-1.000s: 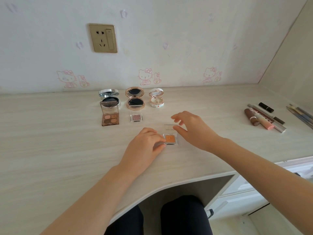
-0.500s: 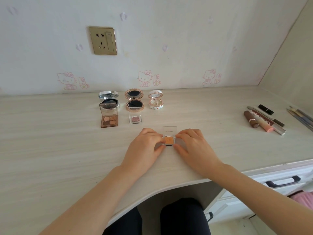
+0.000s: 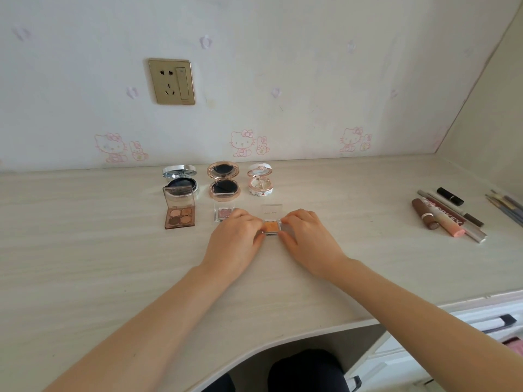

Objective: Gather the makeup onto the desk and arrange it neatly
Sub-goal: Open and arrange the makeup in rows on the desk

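A small clear case of orange eyeshadow (image 3: 272, 226) sits open on the pale wooden desk (image 3: 85, 264), its lid standing up behind it. My left hand (image 3: 235, 239) pinches its left side and my right hand (image 3: 307, 239) pinches its right side. Just left of it lies a small pink glitter eyeshadow (image 3: 223, 214), partly hidden by my left hand. Further left is a brown four-colour palette (image 3: 180, 213). Behind stand three open round compacts: silver (image 3: 180, 179), rose-gold (image 3: 223, 181) and white (image 3: 260, 182).
Lipsticks and lip-gloss tubes (image 3: 441, 216) lie in a group at the right, with thin brushes (image 3: 506, 205) beyond them by the side wall. A wall socket (image 3: 172, 81) is above the compacts. White drawers (image 3: 481, 329) sit under the desk's right end.
My right hand came down onto the orange eyeshadow case beside my left. Both hands then slid the case away from me, in line with the pink eyeshadow.
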